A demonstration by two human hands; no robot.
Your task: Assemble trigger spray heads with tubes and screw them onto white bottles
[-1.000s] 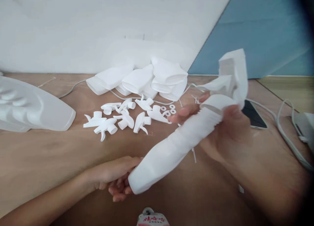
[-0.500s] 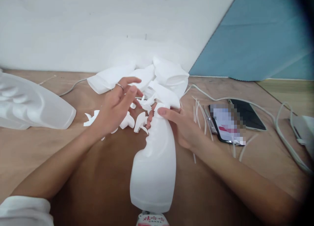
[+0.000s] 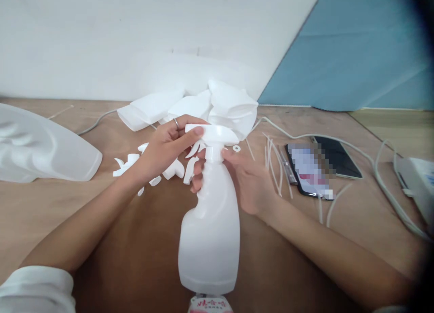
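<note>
A white plastic spray bottle (image 3: 210, 240) stands upright in front of me on the brown table (image 3: 68, 213). My right hand (image 3: 246, 179) is wrapped round its neck. My left hand (image 3: 166, 145) pinches the white trigger spray head (image 3: 212, 134) that sits on top of the neck, thumb on the head's upper side. Just behind my left hand lie several loose white trigger heads (image 3: 172, 168) and a small white washer ring (image 3: 236, 148).
A heap of empty white bottles (image 3: 203, 105) lies at the back by the white wall. A large white bottle (image 3: 44, 145) lies at left. Thin white dip tubes (image 3: 273, 161), two phones (image 3: 322, 163), white cables (image 3: 383, 177) and a white box (image 3: 418, 182) lie at right.
The bottle went from tilted in the air to upright on the table. My left hand rose from the bottle's base to the trigger head on top; my right hand now grips the neck.
</note>
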